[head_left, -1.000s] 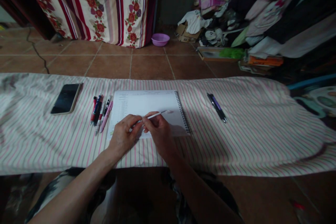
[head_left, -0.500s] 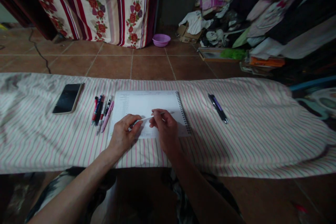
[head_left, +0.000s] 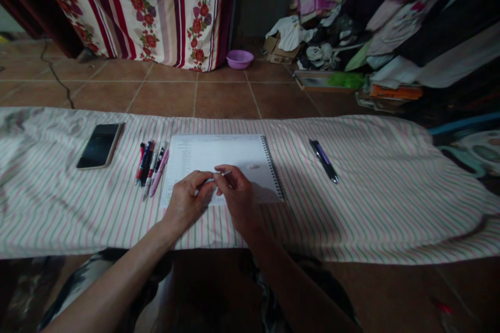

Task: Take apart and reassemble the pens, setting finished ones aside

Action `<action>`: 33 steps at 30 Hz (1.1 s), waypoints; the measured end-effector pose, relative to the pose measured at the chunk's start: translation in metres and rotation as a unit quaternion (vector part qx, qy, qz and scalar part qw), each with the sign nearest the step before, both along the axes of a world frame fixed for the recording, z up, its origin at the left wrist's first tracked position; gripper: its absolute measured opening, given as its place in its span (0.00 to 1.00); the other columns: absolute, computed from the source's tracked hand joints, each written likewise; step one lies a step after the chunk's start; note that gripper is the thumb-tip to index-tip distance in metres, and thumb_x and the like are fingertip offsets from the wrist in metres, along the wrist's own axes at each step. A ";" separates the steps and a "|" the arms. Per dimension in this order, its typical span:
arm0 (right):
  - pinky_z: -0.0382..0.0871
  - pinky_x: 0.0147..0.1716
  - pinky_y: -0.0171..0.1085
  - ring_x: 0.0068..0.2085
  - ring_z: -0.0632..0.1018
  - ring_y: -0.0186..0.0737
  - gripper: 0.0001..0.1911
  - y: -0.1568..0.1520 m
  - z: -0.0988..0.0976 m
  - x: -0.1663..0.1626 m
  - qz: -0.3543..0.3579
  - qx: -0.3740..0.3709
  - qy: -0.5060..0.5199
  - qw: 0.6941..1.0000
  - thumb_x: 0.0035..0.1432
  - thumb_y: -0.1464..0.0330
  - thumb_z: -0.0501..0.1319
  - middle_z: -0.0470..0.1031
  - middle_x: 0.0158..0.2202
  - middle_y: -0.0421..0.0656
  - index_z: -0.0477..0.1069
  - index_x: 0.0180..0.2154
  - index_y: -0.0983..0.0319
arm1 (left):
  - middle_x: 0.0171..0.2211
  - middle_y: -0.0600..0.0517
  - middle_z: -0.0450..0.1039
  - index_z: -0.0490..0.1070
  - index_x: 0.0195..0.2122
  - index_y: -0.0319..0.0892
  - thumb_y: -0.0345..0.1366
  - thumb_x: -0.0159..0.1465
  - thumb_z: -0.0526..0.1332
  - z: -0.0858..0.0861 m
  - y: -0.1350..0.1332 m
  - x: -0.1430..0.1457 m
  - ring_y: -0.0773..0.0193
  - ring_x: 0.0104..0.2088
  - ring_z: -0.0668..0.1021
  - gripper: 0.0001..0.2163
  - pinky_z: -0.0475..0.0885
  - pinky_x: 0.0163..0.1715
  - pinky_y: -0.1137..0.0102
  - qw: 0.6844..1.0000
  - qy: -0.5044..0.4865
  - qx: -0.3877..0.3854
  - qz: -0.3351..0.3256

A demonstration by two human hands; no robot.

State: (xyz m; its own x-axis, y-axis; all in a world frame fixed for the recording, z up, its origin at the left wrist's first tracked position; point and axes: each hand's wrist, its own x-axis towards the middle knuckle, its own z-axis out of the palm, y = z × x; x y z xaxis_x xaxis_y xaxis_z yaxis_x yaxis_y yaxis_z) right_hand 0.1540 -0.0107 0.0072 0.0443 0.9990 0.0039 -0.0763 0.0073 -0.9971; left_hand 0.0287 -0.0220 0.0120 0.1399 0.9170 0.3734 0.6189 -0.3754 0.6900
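Note:
My left hand (head_left: 189, 192) and my right hand (head_left: 236, 192) meet fingertip to fingertip over the open spiral notebook (head_left: 219, 151). Between them is a slim white pen-like stick (head_left: 227, 172), mostly covered by the fingers. Thumb and fingers of my left hand pinch its left part; those of my right hand close round it farther right. A small whitish piece (head_left: 253, 166) lies on the page, too blurred to name. Left of the notebook lie several pens (head_left: 150, 169) side by side, with a pink pen (head_left: 159, 173) nearest the page.
On the striped cloth (head_left: 375, 192), a smartphone (head_left: 99, 145) lies at the left and dark and purple pens (head_left: 324, 161) at the right. Beyond on the tiled floor are a purple basin (head_left: 239, 60), a floral curtain (head_left: 164, 15) and a heap of clothes (head_left: 351, 15).
My right hand has moved left, up to my left hand, along the white stick. Less of the stick shows now, and the small piece on the page is more exposed.

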 end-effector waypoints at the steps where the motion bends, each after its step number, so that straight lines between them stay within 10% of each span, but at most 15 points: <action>1: 0.66 0.21 0.28 0.22 0.70 0.29 0.06 0.000 0.000 -0.001 0.004 0.001 0.005 1.000 0.50 0.66 0.60 0.68 0.21 0.34 0.70 0.32 0.60 | 0.31 0.52 0.75 0.72 0.37 0.42 0.32 0.61 0.56 0.000 0.000 0.000 0.67 0.32 0.76 0.06 0.70 0.33 0.73 1.000 0.000 0.002 -0.002; 33: 0.73 0.23 0.32 0.27 0.77 0.34 0.10 0.002 0.000 0.000 0.020 -0.036 0.033 0.999 0.48 0.63 0.62 0.75 0.27 0.39 0.70 0.33 0.61 | 0.31 0.52 0.75 0.72 0.36 0.43 0.35 0.61 0.56 -0.001 0.000 -0.008 0.66 0.32 0.76 0.07 0.71 0.33 0.72 0.999 -0.013 -0.024 0.027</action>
State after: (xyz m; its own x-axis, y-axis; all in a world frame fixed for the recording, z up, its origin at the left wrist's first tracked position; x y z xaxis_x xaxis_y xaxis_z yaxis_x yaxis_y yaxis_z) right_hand 0.1544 -0.0083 0.0070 0.0015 0.9975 -0.0703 -0.1411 -0.0694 -0.9876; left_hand 0.0203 -0.0216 0.0113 0.0809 0.9399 0.3318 0.6188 -0.3083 0.7225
